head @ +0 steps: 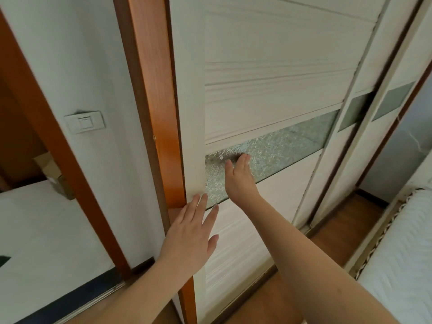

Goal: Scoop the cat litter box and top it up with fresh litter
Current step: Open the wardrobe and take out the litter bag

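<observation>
Head view shows both flat hands, left (189,235) and right (238,176), pressing a sliding door (268,94), likely fetching litter; no litter box visible, so sliding it open comes next.

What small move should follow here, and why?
Probably push the white sliding door sideways to the right: both open hands, left hand and right hand, lie on it by the wooden frame, and no litter box is visible.
</observation>
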### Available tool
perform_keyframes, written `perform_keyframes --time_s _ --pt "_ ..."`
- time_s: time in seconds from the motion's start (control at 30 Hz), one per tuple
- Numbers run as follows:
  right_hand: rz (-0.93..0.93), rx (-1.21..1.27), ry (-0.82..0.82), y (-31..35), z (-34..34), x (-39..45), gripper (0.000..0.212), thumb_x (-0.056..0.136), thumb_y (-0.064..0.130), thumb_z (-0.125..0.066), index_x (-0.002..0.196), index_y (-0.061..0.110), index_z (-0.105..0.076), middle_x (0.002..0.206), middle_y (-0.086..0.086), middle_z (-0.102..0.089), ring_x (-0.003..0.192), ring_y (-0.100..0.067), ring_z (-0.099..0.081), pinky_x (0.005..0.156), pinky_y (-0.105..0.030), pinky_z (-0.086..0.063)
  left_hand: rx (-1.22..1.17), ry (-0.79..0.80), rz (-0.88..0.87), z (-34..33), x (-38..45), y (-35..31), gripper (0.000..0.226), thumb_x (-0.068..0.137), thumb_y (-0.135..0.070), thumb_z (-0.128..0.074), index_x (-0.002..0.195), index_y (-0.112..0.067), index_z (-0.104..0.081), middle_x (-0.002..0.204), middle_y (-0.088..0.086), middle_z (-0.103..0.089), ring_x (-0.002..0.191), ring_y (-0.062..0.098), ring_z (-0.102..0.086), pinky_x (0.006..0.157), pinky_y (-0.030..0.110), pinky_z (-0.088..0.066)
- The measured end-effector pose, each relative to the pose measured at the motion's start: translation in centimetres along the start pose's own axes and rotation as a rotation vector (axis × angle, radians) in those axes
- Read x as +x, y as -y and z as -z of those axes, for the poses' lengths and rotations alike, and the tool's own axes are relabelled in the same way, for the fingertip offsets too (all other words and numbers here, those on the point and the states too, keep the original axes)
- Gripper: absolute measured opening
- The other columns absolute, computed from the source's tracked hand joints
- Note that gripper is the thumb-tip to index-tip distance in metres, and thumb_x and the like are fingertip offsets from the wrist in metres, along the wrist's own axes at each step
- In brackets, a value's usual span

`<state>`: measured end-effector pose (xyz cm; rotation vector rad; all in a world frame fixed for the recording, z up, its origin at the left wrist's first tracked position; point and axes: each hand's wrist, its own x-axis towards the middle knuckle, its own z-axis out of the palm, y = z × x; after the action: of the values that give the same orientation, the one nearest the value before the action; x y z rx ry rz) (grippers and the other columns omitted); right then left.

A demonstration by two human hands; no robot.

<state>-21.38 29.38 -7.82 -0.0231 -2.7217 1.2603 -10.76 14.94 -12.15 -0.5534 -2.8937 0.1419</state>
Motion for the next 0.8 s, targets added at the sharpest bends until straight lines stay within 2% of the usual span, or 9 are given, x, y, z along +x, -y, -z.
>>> perform_keyframes --time_s 0.1,0.2,0.3,0.37,0.47,0.57,0.63,0.73,0.8 --pt "-0.014 0.034 0.026 -0.2 0.8 1.0 0.069 0.103 0.042 -0.019 0.15 -0.001 0.009 0.159 -0.017 0.011 0.149 -0.026 0.0 0.12 -0.043 -0.006 0.028 -0.062 0.013 -0.2 -0.1 -0.4 0.061 0.09 -0.05 -0.043 0.139 -0.016 -0.053 0.151 0.022 -0.037 0.139 0.035 -0.039 0.107 0.044 -0.03" --pt "-0.04 0.041 0.047 -0.4 1.6 2.0 0.071 0.103 0.044 -0.02 0.149 -0.001 0.01 0.16 -0.017 0.011 0.148 -0.028 -0.001 0.12 -0.042 -0.007 0.012 -0.096 0.082 -0.1 -0.1 -1.0 0.065 0.09 -0.051 -0.055 0.146 -0.02 -0.042 0.158 0.025 -0.017 0.146 0.037 -0.022 0.108 0.042 -0.025" --pt "-0.04 0.059 0.063 -1.3 2.8 2.5 0.072 0.103 0.045 -0.021 0.15 0.001 0.011 0.16 -0.014 0.014 0.148 -0.027 0.002 0.12 -0.042 -0.005 0.024 -0.093 0.101 0.2 0.3 -1.9 0.07 0.097 -0.055 -0.037 0.155 -0.028 -0.008 0.158 0.024 0.021 0.148 0.037 0.011 0.114 0.043 -0.009" --pt "-0.043 0.052 0.077 -1.9 4.0 2.5 0.071 0.103 0.044 -0.023 0.15 0.002 0.009 0.16 -0.013 0.012 0.148 -0.026 0.002 0.12 -0.042 -0.004 -0.018 -0.076 0.131 0.4 0.5 -2.4 0.07 0.1 -0.055 -0.028 0.154 -0.029 0.008 0.153 0.022 0.035 0.146 0.036 0.022 0.118 0.044 -0.004" --pt "0.041 -0.046 -0.013 -1.5 5.3 1.7 0.068 0.103 0.043 -0.024 0.152 0.005 0.002 0.162 -0.011 0.002 0.149 -0.023 -0.002 0.12 -0.042 -0.006 -0.035 -0.04 0.16 0.2 1.0 -2.9 0.075 0.1 -0.055 -0.026 0.151 -0.025 0.021 0.154 0.021 0.033 0.147 0.035 0.018 0.12 0.043 -0.005" --pt "0.303 -0.086 -0.242 1.4 5.8 -0.3 0.068 0.101 0.045 -0.03 0.154 0.012 -0.002 0.162 -0.005 -0.003 0.148 -0.017 -0.004 0.119 -0.039 -0.007 -0.086 -0.064 0.179 0.2 1.9 -3.3 0.086 0.1 -0.054 -0.03 0.145 -0.021 0.035 0.158 0.018 0.026 0.15 0.032 0.011 0.119 0.039 -0.006" --pt "0.498 -0.13 -0.333 3.5 5.8 -1.5 0.071 0.1 0.046 -0.036 0.154 0.014 -0.005 0.162 -0.003 -0.007 0.148 -0.016 -0.007 0.117 -0.035 -0.01 -0.167 -0.101 0.207 0.3 2.2 -3.8 0.091 0.1 -0.053 -0.034 0.14 -0.021 0.041 0.16 0.014 0.024 0.15 0.028 0.008 0.117 0.035 -0.006" --pt "0.633 -0.228 -0.394 5.5 5.1 -1.9 0.076 0.096 0.05 -0.042 0.154 0.014 -0.007 0.161 -0.004 -0.012 0.148 -0.018 -0.013 0.116 -0.035 -0.014 -0.273 -0.178 0.259 0.2 2.2 -4.0 0.091 0.099 -0.052 -0.036 0.145 -0.019 0.035 0.162 0.007 0.021 0.151 0.021 0.004 0.114 0.028 -0.006" --pt "0.642 -0.258 -0.395 6.0 4.2 -1.7 0.082 0.094 0.051 -0.047 0.154 0.013 -0.005 0.161 -0.005 -0.011 0.147 -0.019 -0.015 0.117 -0.036 -0.018 -0.284 -0.214 0.292 -0.1 2.3 -3.9 0.089 0.099 -0.052 -0.037 0.149 -0.015 0.027 0.162 0.005 0.018 0.151 0.019 0.0 0.116 0.027 -0.014"
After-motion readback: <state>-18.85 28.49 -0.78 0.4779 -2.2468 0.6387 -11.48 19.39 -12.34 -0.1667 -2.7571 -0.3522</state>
